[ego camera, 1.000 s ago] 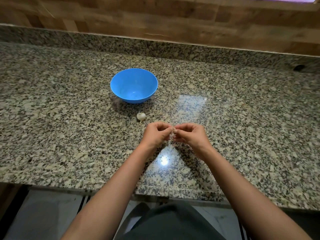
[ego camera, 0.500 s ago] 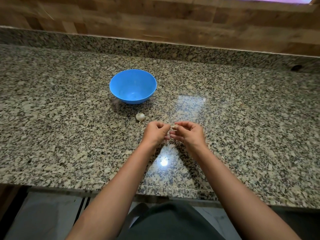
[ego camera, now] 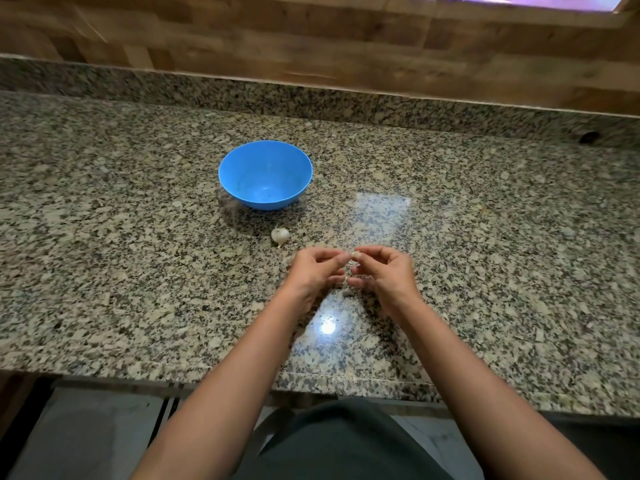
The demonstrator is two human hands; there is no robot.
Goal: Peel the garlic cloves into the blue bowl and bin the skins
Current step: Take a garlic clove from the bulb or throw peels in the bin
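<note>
The left hand (ego camera: 317, 271) and right hand (ego camera: 386, 271) meet above the granite countertop (ego camera: 138, 271), fingers curled, together pinching a small garlic clove (ego camera: 353, 258) that their fingertips mostly hide. Another garlic piece (ego camera: 280, 236) lies on the counter just beyond the left hand, between it and the blue bowl (ego camera: 242, 188). A wood-panelled wall (ego camera: 311, 39) rises behind the granite upstand (ego camera: 207, 91).

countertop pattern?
Speckled granite countertop: beige, grey and black flecks, glossy. Shows best in the head view.
</note>
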